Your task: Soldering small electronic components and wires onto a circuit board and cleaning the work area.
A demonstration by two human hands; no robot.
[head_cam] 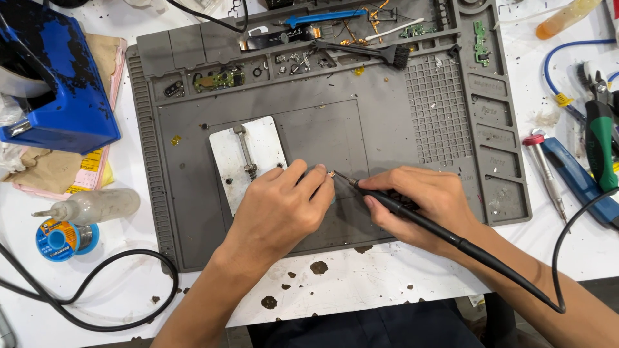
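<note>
**Two hands soldering a tiny part on a grey work mat**

A large grey silicone repair mat point(387, 129) covers the white bench. Top left sits a blue tool stand point(55, 84). A small metal holder plate point(248, 158) lies on the mat's middle. The left hand point(284, 209) rests over the plate's lower right corner, fingers pressed together, fingertips pinching a tiny part point(331, 173). The right hand point(422, 203) grips a black corded soldering iron point(400, 206) like a pen, fingers closed around it, its tip touching the tiny part. A solder spool point(64, 238) lies far left.
</note>
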